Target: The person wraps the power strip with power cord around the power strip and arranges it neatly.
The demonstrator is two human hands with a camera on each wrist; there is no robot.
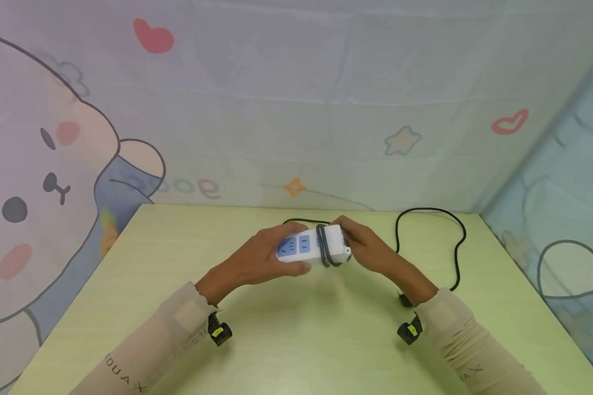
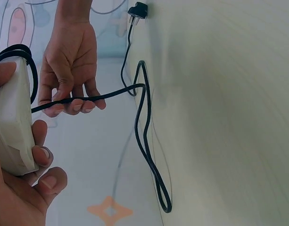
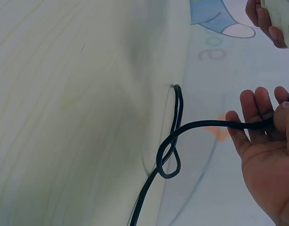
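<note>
A white power strip (image 1: pixel 313 249) with blue sockets is held above the table by my left hand (image 1: pixel 257 257), thumb along the near side and fingers around the far side. Black cord is wound around the strip's right end. At that end my right hand (image 1: pixel 370 247) pinches the cord (image 3: pixel 201 124) between thumb and fingers, as the right wrist view shows. From there the cord drops in a loose loop onto the table. Its plug (image 2: pixel 138 10) lies on the tabletop, partly beside my right forearm in the head view.
The pale wooden table (image 1: pixel 227 351) ends at a printed cloth backdrop (image 1: pixel 277 109) at the back. More cord curves over the table's back right area. A small black wrist camera (image 1: pixel 219 332) sits on the left sleeve, another (image 1: pixel 409 330) on the right.
</note>
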